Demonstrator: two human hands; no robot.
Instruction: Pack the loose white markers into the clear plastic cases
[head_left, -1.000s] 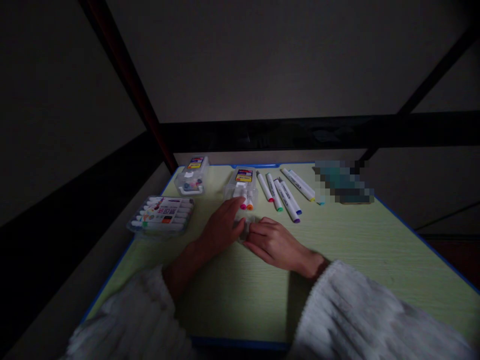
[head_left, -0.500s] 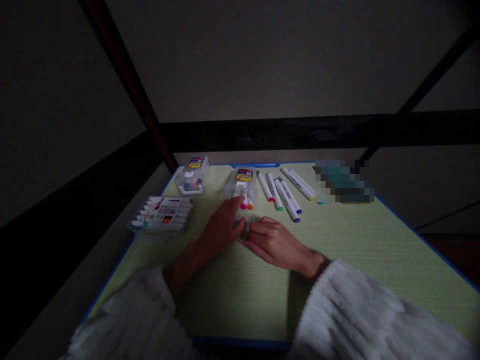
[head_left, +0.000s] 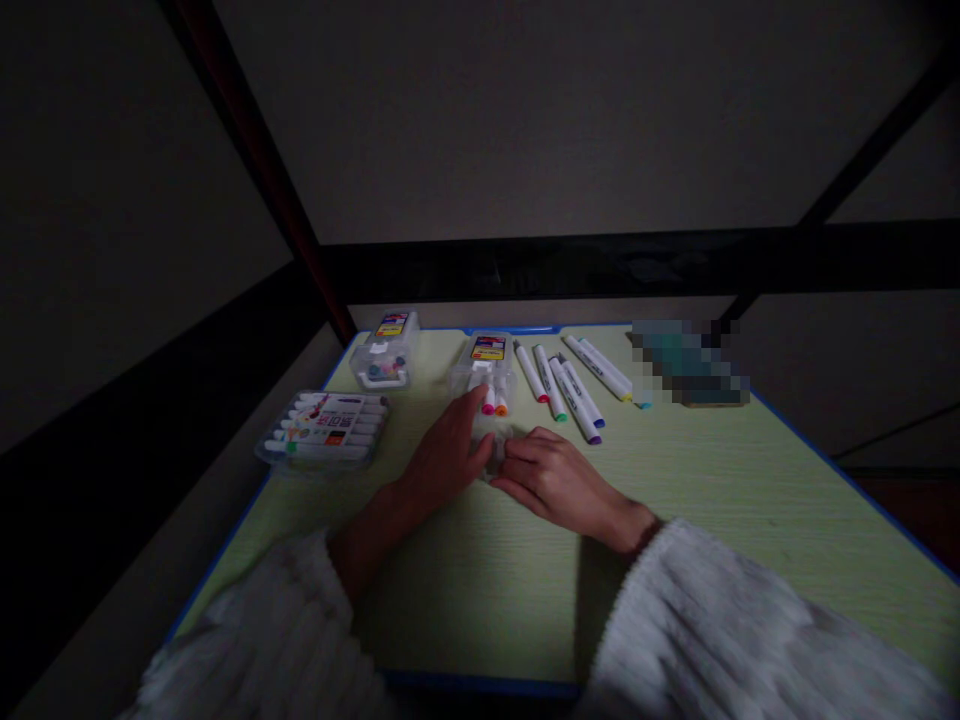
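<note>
A clear plastic marker box (head_left: 463, 380) with a yellow, red and blue label stands near the middle of the table's far side. A pink-ended marker (head_left: 488, 398) and an orange-ended marker (head_left: 502, 400) point out of it towards me. My left hand (head_left: 442, 450) grips the near left of the box, its index finger by the pink-ended marker and its thumb lower down. Between my hands is a clear plastic part (head_left: 495, 456); I cannot tell if it joins the box. My right hand (head_left: 559, 485) has curled fingers pinching that part's right side.
Several loose white markers (head_left: 576, 400) with coloured ends lie right of the box. A flat case of markers (head_left: 326, 430) is at the left edge, with another clear box (head_left: 384, 360) behind it. A blurred flat object (head_left: 690, 365) lies at the far right of the pale table (head_left: 705, 500).
My right hand has shifted very slightly to the right and up. The marker ends have moved a touch away from me. My left hand is nearly still.
</note>
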